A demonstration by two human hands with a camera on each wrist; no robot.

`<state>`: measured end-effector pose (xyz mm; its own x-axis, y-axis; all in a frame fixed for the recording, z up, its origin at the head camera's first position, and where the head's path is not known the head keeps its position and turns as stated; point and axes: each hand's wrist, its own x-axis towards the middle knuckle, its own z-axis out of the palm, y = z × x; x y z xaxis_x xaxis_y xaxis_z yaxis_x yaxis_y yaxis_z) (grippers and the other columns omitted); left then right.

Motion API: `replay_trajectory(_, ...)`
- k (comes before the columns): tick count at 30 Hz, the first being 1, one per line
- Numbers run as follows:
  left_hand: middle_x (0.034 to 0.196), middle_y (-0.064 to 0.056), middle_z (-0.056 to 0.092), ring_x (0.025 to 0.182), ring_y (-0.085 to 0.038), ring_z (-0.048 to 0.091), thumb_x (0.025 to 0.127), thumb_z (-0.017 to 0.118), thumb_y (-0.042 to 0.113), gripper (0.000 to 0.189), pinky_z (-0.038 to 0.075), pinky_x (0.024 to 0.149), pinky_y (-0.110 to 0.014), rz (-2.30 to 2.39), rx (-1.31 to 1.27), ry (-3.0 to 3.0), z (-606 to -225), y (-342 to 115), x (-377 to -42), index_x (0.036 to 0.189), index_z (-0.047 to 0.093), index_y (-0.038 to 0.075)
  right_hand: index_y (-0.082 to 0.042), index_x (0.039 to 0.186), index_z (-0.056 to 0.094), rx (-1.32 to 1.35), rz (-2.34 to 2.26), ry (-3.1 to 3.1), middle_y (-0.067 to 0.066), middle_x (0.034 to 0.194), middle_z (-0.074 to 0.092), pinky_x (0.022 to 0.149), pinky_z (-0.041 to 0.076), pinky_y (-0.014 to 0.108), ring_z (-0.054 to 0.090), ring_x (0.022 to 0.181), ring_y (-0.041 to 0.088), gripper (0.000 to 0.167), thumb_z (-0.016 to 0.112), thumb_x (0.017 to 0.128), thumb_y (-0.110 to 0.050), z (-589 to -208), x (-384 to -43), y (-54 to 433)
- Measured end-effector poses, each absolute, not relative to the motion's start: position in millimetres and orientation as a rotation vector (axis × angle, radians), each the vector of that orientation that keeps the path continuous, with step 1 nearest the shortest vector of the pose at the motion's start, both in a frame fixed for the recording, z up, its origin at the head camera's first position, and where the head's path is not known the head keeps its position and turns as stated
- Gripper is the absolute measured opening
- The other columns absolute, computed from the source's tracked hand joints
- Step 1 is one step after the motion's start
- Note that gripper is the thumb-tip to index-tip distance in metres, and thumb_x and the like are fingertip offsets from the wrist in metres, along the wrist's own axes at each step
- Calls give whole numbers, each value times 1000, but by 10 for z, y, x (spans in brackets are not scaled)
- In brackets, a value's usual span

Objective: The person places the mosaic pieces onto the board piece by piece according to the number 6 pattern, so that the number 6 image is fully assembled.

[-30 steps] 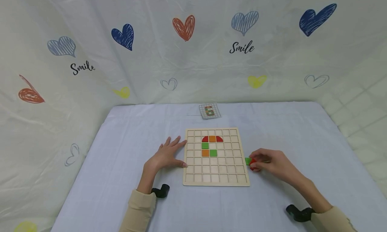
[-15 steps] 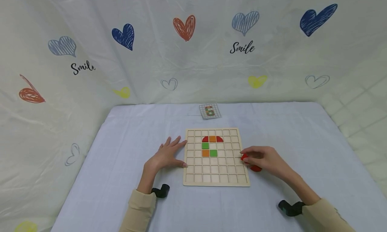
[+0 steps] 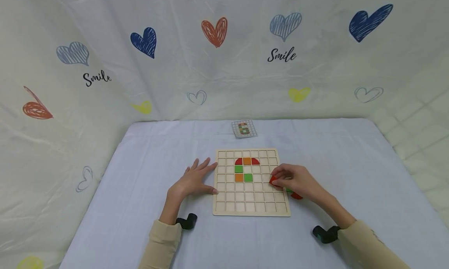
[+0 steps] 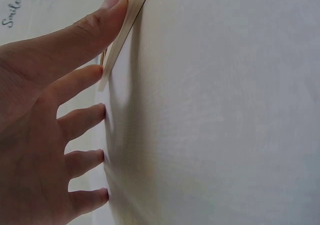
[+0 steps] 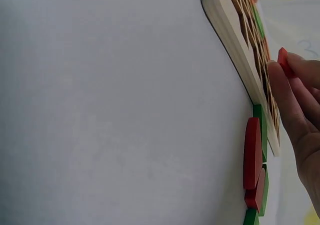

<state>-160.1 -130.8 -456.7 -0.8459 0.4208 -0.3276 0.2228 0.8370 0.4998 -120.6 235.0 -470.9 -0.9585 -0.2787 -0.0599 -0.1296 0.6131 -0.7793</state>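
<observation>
A wooden grid board point(image 3: 250, 202) lies on the table with red, orange and green tiles set in its upper middle cells. My left hand point(image 3: 193, 182) is spread at the board's left edge; in the left wrist view its thumb point(image 4: 95, 27) touches the board's rim. Above the board's right side, my right hand point(image 3: 296, 180) pinches a red tile point(image 5: 285, 64) between thumb and fingers. Its exact shape is partly covered by the fingers. Beside the board's right edge, under that hand, lie loose red point(image 5: 252, 152) and green point(image 5: 260, 115) tiles.
A small pattern card point(image 3: 244, 128) with a coloured figure on a grid lies behind the board. White cloth covers the table point(image 3: 168, 144). A black wrist camera point(image 3: 326, 234) sits by each sleeve. A curtain with printed hearts hangs behind.
My right hand has left the loose tiles at the board's right edge and moved left and up over the board, carrying a red tile. My left hand stays put.
</observation>
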Motion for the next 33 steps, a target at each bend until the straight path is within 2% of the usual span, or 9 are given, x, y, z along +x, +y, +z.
replay_trajectory(21,172,-6,20,159,-42,4,80,87,43,97,9,125,-68,629,454,2587,-4561,-1300,-1600,161,38,25,-12,105,76,-396,-1224,2651,-2,93,72,80,57,20,67,86,13,15,79,90,-12,-4737,-1441,2085)
replay_trajectory(33,172,-6,20,160,-42,3,80,88,42,96,8,125,-67,638,440,2581,-4536,-1295,-1591,161,38,25,-11,100,78,-471,-1170,2679,-2,91,73,80,59,26,64,83,12,11,78,90,-6,-4734,-1505,1967)
